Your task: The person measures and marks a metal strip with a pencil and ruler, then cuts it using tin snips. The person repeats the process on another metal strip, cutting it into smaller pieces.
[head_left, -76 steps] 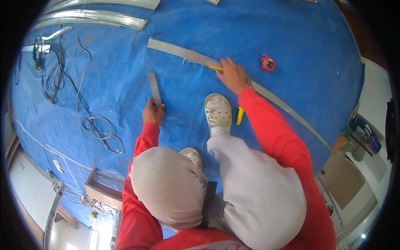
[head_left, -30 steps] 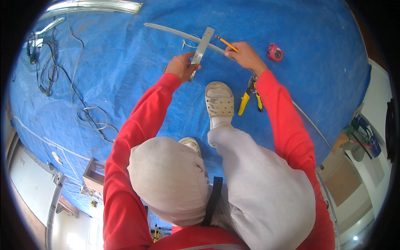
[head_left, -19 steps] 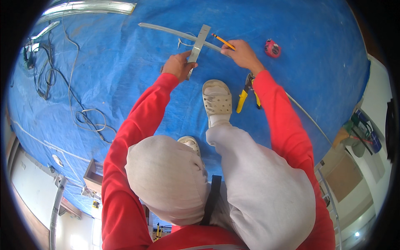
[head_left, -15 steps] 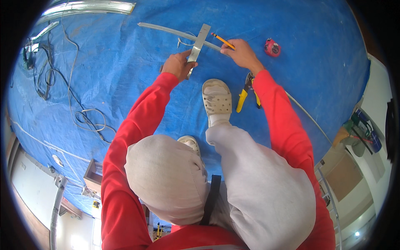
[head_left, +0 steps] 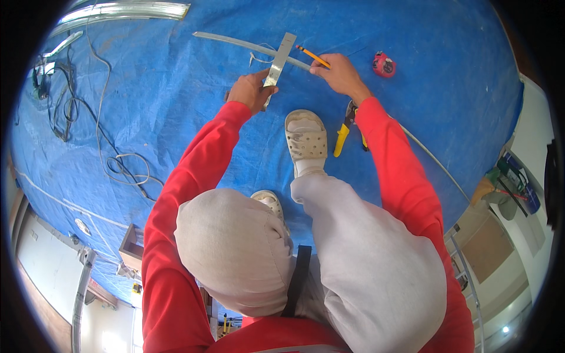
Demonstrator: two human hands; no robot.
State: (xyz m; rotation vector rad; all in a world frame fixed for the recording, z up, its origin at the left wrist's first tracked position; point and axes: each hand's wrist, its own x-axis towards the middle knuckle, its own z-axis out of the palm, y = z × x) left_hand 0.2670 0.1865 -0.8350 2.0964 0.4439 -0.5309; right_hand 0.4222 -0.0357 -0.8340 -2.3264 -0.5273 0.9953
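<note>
A flat, shiny metal strip (head_left: 281,57) lies across a long, thin metal channel (head_left: 235,41) on the blue tarp. My left hand (head_left: 248,93) is closed on the strip's near end, thumb on top; a small brown piece (head_left: 227,95) peeks out on that hand's far-left side. Between the fingers of my right hand (head_left: 341,75) is a yellow pencil (head_left: 315,56), its eraser end pointing up and left. That hand rests at the channel, which runs on beneath it. Yellow-handled snips (head_left: 341,138) lie beside my right forearm, partly covered by it.
A pink tape measure (head_left: 384,65) sits right of my right hand. Dark cables (head_left: 70,106) coil at the left, and shiny metal lengths (head_left: 129,10) lie at the far left. My shoe (head_left: 306,141) stands just nearer than the strip. A wooden box (head_left: 130,250) is at lower left.
Both hands keep their grips and places, with only a very slight shift of the view. The strip and pencil stay almost where they were.
</note>
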